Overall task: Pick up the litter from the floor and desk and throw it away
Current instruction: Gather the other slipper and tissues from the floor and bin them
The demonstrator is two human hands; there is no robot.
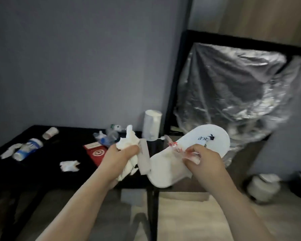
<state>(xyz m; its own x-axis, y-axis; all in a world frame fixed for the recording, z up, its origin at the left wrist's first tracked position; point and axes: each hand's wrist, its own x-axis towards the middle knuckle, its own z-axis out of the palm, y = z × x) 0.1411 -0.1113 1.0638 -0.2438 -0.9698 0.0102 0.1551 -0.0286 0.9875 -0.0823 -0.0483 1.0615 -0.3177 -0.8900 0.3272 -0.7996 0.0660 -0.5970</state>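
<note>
Litter is held in both hands above the near right corner of the black desk, and more of it is spread on the desk top. A crumpled white tissue and a flat grey strip are gripped in the left hand; its fingers are curled round them, and the thumb is pressed on the tissue. A white slipper with dark print is held in the right hand, together with a clear wrapper with red marks. The fingers of this hand are curled and pinch the slipper near its middle.

On the desk, a small paper cup is seen lying on its side near the wall. A blue-and-white container lies just in front of it, beside a flat white scrap. Another crumpled tissue is placed nearer to the front edge. A red packet is partly hidden by the left hand, and a crushed plastic bottle lies behind it. A white cylinder stands upright at the far right corner.

To the right of the desk, a grey plastic bag is hung in a black frame. A white object is seen on the floor below it; it is too blurred to be identified.
</note>
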